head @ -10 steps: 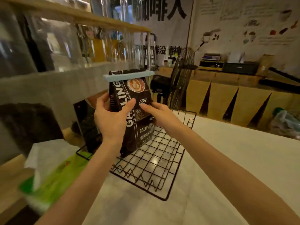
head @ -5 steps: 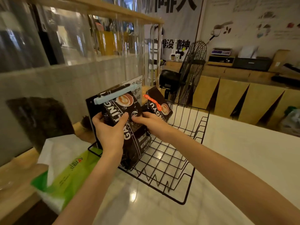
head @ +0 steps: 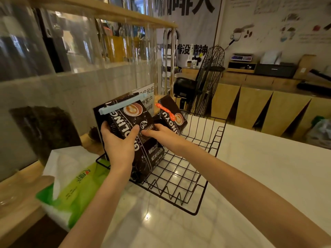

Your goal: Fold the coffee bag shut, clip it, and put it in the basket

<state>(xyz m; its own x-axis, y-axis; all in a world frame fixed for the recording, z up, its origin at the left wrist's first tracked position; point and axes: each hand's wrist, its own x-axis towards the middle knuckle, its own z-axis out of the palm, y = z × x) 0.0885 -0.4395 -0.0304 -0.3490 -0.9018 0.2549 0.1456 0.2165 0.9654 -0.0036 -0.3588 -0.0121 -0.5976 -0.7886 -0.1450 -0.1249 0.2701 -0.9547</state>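
Both hands grasp the coffee bag (head: 138, 140), left hand (head: 119, 144) wrapped round its side, right hand (head: 161, 136) on its front, as it stands at the wire basket (head: 206, 178)'s near-left corner with the blue clip (head: 121, 105) across its folded top. It looks full, heavy, glossy and likely slippery, so grip the firm middle, not the clip

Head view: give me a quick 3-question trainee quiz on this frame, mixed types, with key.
1. True or false: the coffee bag is already closed with a blue clip.
2. Which hand grips the bag's left side? A) left hand B) right hand
3. Fill in: a second bag, with an orange clip, already sits at the back of the wire ____.

Key: 1 true; 2 A; 3 basket.
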